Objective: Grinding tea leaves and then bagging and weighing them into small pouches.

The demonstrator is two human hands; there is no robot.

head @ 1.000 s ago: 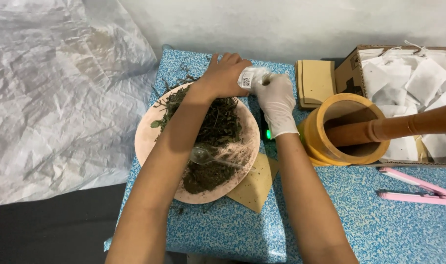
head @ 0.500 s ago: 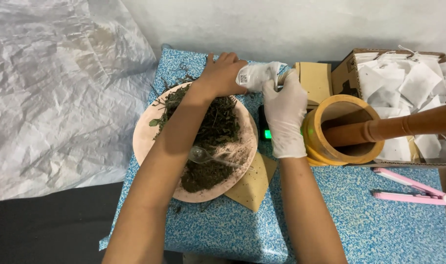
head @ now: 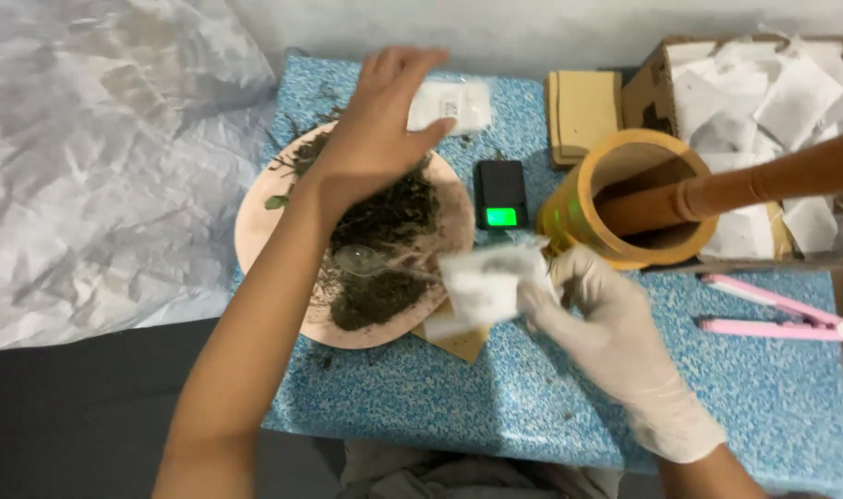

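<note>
Gloved right hand (head: 616, 337) pinches a thin white paper pouch (head: 486, 282) above the table's (head: 532, 407) front edge | bare left hand (head: 380, 125) spread over the herb plate (head: 260, 226) | pouch looks light, limp, tearable; best held by its rim

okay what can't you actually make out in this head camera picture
- Small white pouch in the gloved right hand: motion-blurred, contents unclear.
- Plate and herbs: partly hidden by the bare left hand.
- Pestle: far end cut off by the right edge.

Bare left hand (head: 377, 125) outstretched, gloved right hand (head: 606, 337) pinching.
</note>
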